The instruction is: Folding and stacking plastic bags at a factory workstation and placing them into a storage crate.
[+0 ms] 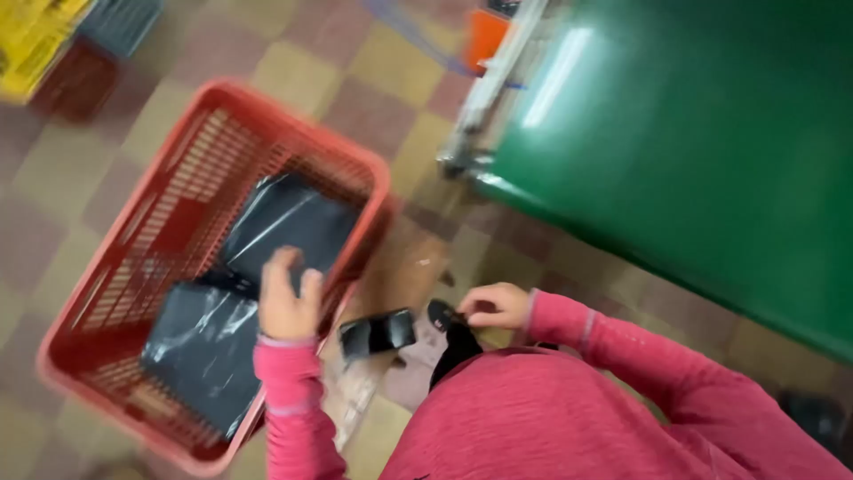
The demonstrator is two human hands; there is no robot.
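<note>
**Two hands, one red crate, two black packets**

Checkered floor tiles (pixel 293 76) in dull yellow and maroon fill the ground beneath us, and a green table (pixel 693 169) takes up the 2 o'clock part of the view, with a metal frame (pixel 493 80) along its near edge.

Our left hand (pixel 286 302) hangs over the inner edge of the red crate (pixel 133 222), fingers loosely curled and partly spread. We cannot tell whether it pinches anything; it sits right at the seam between the two packets and seems to touch the upper one. Motion blur hides the fingertips.

Our right hand (pixel 493 307) is at 5 o'clock from the crate, close to our body, fingers bent inward around the end of a dark strap-like thing (pixel 453 342). It looks closed on it, though the blur leaves that grip uncertain.

We count two black plastic-wrapped packets inside the crate: the upper packet (pixel 289 222) toward 12 o'clock and the lower packet (pixel 204 351) toward 7 o'clock, lying flat and just meeting. One small black glossy object (pixel 378 333) lies on the floor between our hands, just outside the crate wall. We count one red crate near us, and one yellow crate (pixel 31 40) at 10 o'clock, well apart.
</note>
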